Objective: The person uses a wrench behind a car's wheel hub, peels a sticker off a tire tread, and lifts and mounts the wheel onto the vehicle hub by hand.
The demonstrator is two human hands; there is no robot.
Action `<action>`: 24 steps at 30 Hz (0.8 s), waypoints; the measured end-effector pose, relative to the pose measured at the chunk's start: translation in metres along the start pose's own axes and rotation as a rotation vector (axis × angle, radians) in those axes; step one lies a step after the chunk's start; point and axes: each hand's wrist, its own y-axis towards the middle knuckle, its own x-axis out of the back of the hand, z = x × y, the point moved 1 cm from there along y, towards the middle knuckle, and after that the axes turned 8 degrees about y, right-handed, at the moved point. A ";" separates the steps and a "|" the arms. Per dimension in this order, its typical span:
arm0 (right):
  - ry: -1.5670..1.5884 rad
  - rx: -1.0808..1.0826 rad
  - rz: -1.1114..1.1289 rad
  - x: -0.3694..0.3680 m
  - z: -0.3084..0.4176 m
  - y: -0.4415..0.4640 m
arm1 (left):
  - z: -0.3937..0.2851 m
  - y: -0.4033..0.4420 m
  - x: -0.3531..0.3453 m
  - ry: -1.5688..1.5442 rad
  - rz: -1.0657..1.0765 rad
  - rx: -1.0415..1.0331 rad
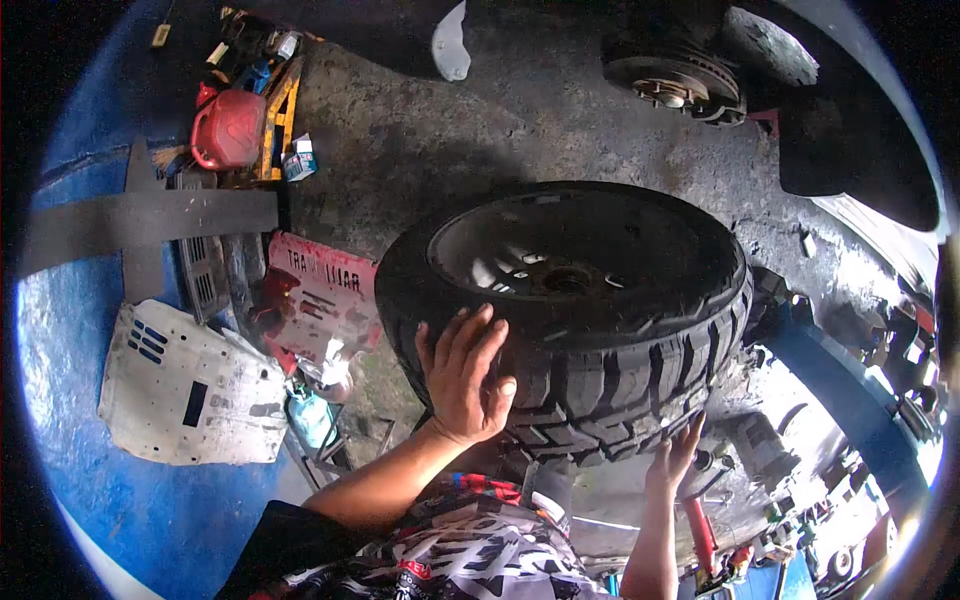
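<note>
A large black off-road tyre (620,370) on a dark wheel rim (570,281) takes up the middle of the view, its open side facing up. My left hand (466,378) lies on the near left part of the tyre, fingers spread and pointing away from me. At the tyre's lower right edge is my right hand (680,452), its fingers upright against the tread. Part of the right hand's grip is hard to make out behind the tyre's edge. Neither hand's fingers wrap round anything visible.
A brake disc (668,85) on a raised vehicle is at the top right. To the left are a red jerrycan (230,130), a red lettered sign (325,300) and a pale metal plate (190,385). Tools and parts crowd the right side, near a blue curved surface (850,390).
</note>
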 end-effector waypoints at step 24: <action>0.058 -0.340 -0.192 0.053 0.101 0.272 | -0.064 0.138 -0.034 0.105 -0.078 -0.192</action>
